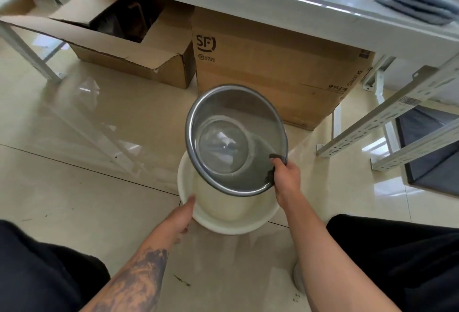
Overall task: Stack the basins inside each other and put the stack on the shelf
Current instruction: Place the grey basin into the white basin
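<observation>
The white plastic basin (238, 215) sits on the floor, the left hand (185, 215) clasping its near-left rim. Directly above it, tilted with its mouth toward the camera, the steel basin (236, 140) is pinched at its right rim by the right hand (285, 175), the nearer grip for lowering. The steel basin hides the white basin's far rim; the shelf (387, 118) stands beyond, right.

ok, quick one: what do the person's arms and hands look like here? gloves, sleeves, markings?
Both hands are bare, no gloves. Left hand sits on a forearm with a large dark tattoo, no sleeve in view. Right hand has a plain forearm, also sleeveless in view. No watch or rings visible.
</observation>
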